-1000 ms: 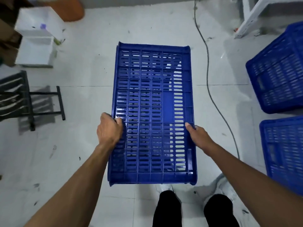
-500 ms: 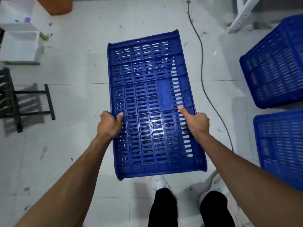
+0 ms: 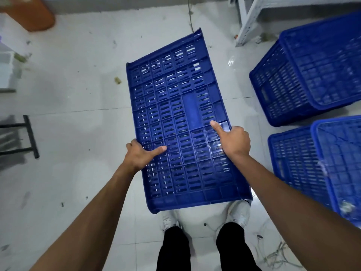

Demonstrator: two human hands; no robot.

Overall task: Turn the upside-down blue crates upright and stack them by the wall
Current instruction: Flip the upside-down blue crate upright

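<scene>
Here we hold the blue crate (image 3: 181,122) at frame centre, slatted bottom facing us, off the floor (image 3: 78,114). Our left hand (image 3: 140,155) is closed on its left edge, thumb across the slats; our right hand (image 3: 232,140) is closed on the right edge. The risks as we see them: one thumb slipping during the flip, or the far corner striking the stacked crates (image 3: 312,69) at right.
</scene>
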